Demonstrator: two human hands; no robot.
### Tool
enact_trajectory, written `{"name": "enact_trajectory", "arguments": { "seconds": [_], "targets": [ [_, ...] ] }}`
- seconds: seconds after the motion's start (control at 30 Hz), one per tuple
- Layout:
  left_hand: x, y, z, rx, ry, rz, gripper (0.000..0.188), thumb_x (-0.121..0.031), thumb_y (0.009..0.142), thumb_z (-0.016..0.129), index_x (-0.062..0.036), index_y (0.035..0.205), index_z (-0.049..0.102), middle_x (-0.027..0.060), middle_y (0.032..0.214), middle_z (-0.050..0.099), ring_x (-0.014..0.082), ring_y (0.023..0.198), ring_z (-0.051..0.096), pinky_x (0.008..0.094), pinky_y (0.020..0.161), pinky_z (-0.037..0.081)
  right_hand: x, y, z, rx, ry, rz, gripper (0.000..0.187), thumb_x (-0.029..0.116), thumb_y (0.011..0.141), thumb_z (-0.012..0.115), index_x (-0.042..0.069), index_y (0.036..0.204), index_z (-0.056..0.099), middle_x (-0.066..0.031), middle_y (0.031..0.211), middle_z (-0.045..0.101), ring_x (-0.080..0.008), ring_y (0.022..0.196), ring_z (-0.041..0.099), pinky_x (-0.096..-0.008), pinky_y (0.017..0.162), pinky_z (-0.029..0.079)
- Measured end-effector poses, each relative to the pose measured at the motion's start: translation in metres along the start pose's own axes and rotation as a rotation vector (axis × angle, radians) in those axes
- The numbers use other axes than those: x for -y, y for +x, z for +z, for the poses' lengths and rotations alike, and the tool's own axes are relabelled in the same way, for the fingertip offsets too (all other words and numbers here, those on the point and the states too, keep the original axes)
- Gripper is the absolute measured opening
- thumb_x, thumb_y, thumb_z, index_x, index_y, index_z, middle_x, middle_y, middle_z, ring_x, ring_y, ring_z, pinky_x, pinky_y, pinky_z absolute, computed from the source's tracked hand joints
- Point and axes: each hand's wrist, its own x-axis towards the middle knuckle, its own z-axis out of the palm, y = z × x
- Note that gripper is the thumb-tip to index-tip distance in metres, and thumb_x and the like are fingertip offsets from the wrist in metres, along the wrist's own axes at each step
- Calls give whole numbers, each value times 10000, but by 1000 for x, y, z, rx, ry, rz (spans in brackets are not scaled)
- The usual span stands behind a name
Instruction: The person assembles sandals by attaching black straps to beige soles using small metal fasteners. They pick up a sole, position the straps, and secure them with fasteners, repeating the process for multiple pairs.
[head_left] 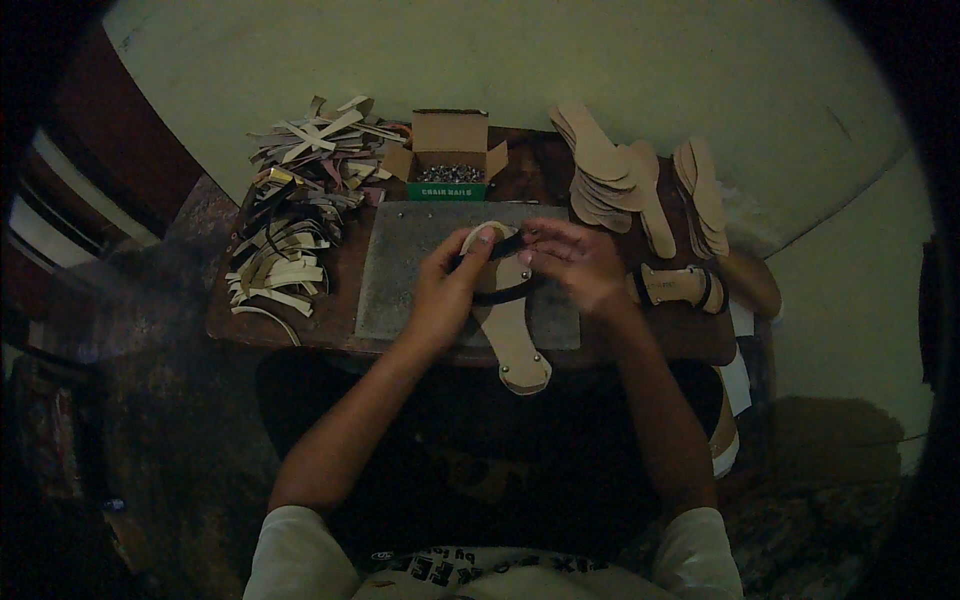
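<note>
My left hand [450, 285] is closed around the toe end of a tan sandal sole [510, 335], its thumb on the top face. The sole hangs over the table's near edge, with small shiny nail heads at its heel. A black strap [503, 295] loops across the sole. My right hand [575, 260] pinches a dark strap end at the sole's right side, fingers bent and slightly blurred. Exactly how the strap end meets the sole is hidden by the fingers. Beneath both hands is a grey slab [400, 265].
An open green box of nails [450, 175] stands behind the slab. Piles of strap pieces [295, 235] cover the table's left side. Stacked tan soles [605, 165] and another stack [700, 195] lie at right, above a sole with black straps [675, 287]. A wall rises behind.
</note>
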Motion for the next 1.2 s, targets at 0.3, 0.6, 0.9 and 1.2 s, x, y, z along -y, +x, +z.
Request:
{"name": "enact_trajectory", "arguments": {
  "seconds": [0.3, 0.6, 0.9, 1.2],
  "targets": [
    [-2, 0, -5, 9, 95, -81, 285, -250, 938, 635, -39, 1129, 652, 49, 1002, 674, 126, 901, 622, 286, 778, 510, -8, -1, 9, 22, -47, -70, 355, -64, 805, 673, -14, 1156, 649, -95, 1035, 695, -156, 964, 656, -286, 835, 539],
    [-8, 6, -24, 146, 269, -6, 265, -27, 797, 753, -17, 1031, 629, 50, 1000, 662, 126, 919, 628, 263, 778, 514, -3, -5, 14, 21, -167, -96, 240, -45, 840, 647, -15, 1073, 692, -103, 984, 717, -142, 904, 672, -281, 808, 548],
    [-9, 6, -24, 139, 341, 65, 195, -28, 807, 746, -5, 963, 630, 71, 1010, 673, 136, 903, 648, 265, 756, 530, 8, -9, 15, 32, -138, -3, 221, -21, 847, 660, -20, 1065, 695, -106, 1010, 718, -145, 913, 670, -282, 806, 543],
    [-19, 3, -18, 106, 137, 18, 163, -65, 822, 752, 9, 918, 642, 96, 1042, 697, 147, 897, 653, 297, 811, 529, 14, -7, 8, -29, -195, -67, 246, -45, 833, 668, -32, 1078, 684, -113, 1020, 710, -172, 958, 666, -301, 856, 537]
  ]
}}
